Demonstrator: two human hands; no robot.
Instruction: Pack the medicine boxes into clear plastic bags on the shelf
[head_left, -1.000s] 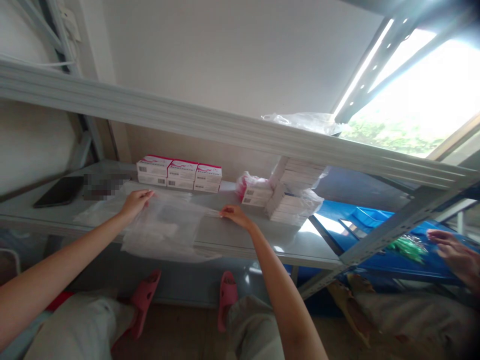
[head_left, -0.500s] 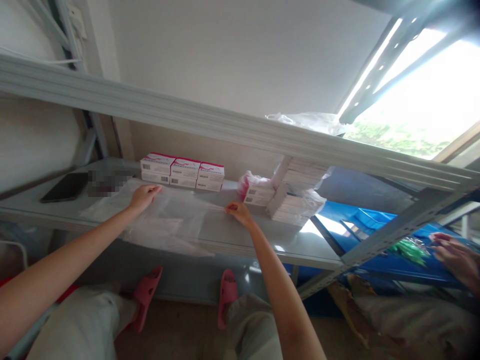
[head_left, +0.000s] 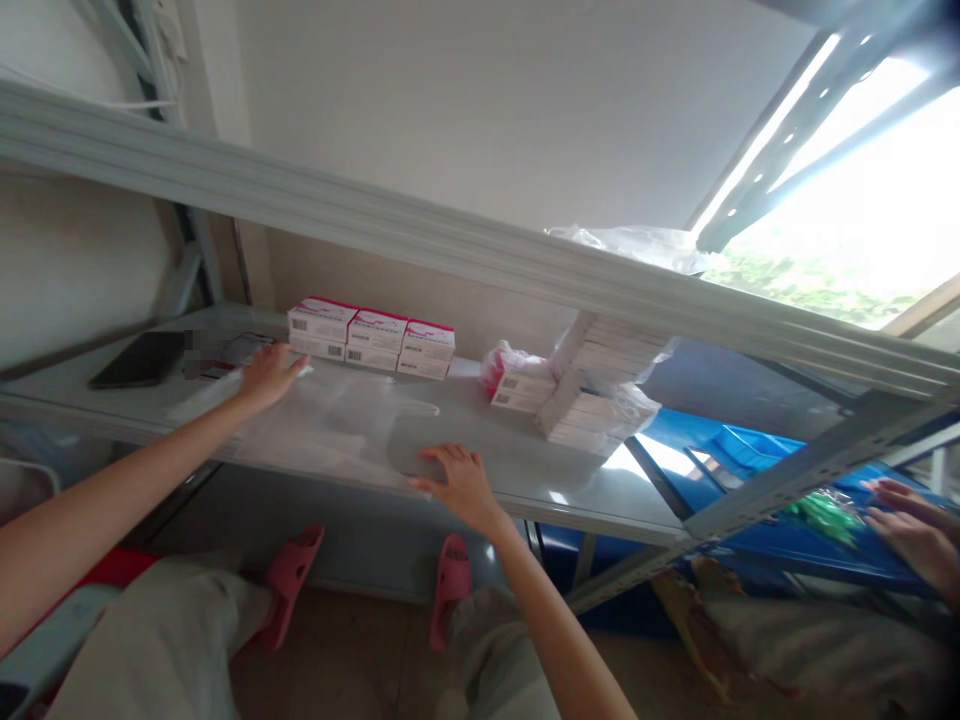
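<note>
A clear plastic bag [head_left: 330, 425] lies spread flat on the grey shelf [head_left: 517, 470] in front of me. My left hand [head_left: 271, 376] is closed on the bag's far left part, where a bit of plastic shows at the fingertips. My right hand [head_left: 461, 487] hovers by the shelf's front edge, right of the bag, with thumb and fingers apart and nothing between them. Just behind the bag stands a row of white and pink boxes [head_left: 371, 338], stacked in twos.
White boxes in clear plastic [head_left: 592, 415] stand at the shelf's right, beside a pink-and-white bundle [head_left: 517, 378]. A dark tablet-like slab [head_left: 142, 360] lies left. A shelf beam [head_left: 420, 245] crosses above. Another person's hands [head_left: 911, 520] are at the right, near green items [head_left: 825, 515].
My right hand has let go of the bag's edge, opened, and come down toward the shelf front. My left hand has shifted slightly left. The bag lies flatter.
</note>
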